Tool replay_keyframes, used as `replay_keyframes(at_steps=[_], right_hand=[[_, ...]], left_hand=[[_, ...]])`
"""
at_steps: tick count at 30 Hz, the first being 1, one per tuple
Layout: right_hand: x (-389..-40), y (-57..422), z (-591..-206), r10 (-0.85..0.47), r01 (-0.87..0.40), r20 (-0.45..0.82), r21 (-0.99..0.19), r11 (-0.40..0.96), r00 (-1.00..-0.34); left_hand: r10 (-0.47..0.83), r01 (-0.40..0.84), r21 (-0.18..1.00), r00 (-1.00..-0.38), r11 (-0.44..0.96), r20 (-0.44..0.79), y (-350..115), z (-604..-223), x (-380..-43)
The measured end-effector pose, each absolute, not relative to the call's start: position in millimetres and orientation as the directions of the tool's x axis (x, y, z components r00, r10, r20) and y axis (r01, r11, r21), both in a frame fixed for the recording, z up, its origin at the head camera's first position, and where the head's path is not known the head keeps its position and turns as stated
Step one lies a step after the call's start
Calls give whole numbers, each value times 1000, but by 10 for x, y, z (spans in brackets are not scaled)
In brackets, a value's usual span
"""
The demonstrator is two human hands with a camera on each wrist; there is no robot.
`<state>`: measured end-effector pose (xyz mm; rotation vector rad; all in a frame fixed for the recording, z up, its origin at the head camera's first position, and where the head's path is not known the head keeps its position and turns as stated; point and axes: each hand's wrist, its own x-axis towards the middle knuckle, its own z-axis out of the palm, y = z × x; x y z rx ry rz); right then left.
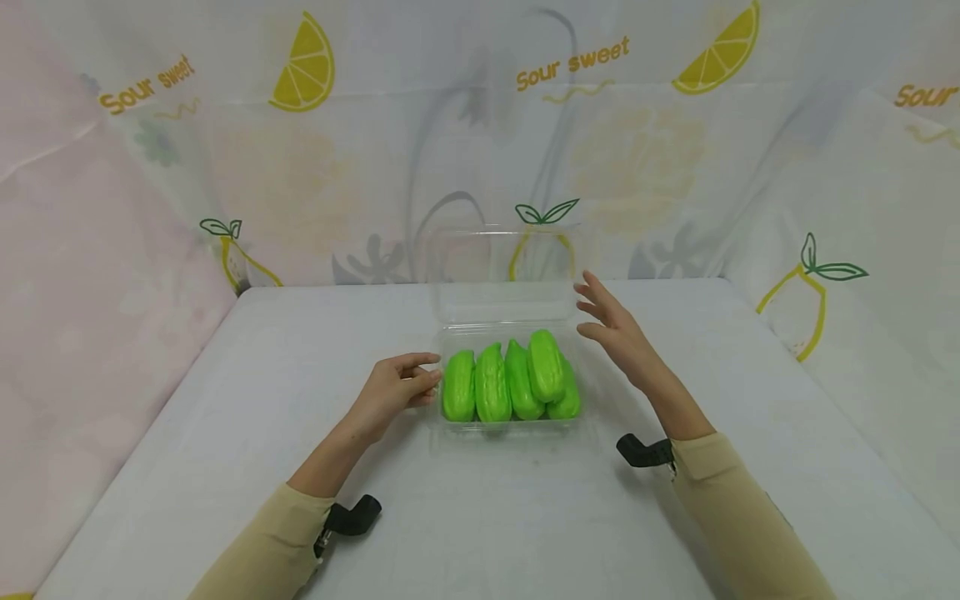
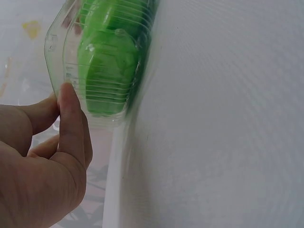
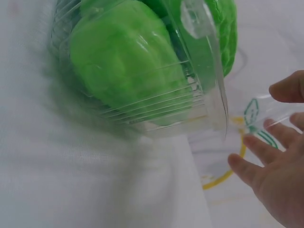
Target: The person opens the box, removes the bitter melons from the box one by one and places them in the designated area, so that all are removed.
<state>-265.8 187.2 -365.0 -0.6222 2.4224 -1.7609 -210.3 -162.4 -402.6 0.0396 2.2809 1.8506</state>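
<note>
A clear plastic clamshell box [image 1: 487, 427] stands on the table in the head view, its transparent lid [image 1: 495, 302] raised at the back. Several bright green, ridged, elongated pieces like bitter melons [image 1: 492, 385] lie in it, and one [image 1: 546, 367] rests on top of the others at the right. My left hand [image 1: 397, 387] pinches the box's left rim between thumb and fingers, as the left wrist view also shows. Fingers spread, my right hand [image 1: 618, 333] is beside the lid's right edge and holds nothing. In the right wrist view its fingertips overlap part of the lid.
White cloth covers the table [image 1: 495, 533]. Behind it hangs a printed curtain [image 1: 375, 167] with lemon drawings, and curtains also stand at the left and right sides. A black wrist mount [image 1: 645, 451] sits at the right sleeve, another [image 1: 354, 515] at the left.
</note>
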Motion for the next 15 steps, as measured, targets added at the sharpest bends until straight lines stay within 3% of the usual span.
replay_keyframes(at_steps=[15], right_hand=[[-2767, 1861, -3776, -397, -206, 131, -966, 155, -909]], left_hand=[[141, -113, 964, -979, 240, -150, -1601, -4009, -2097]])
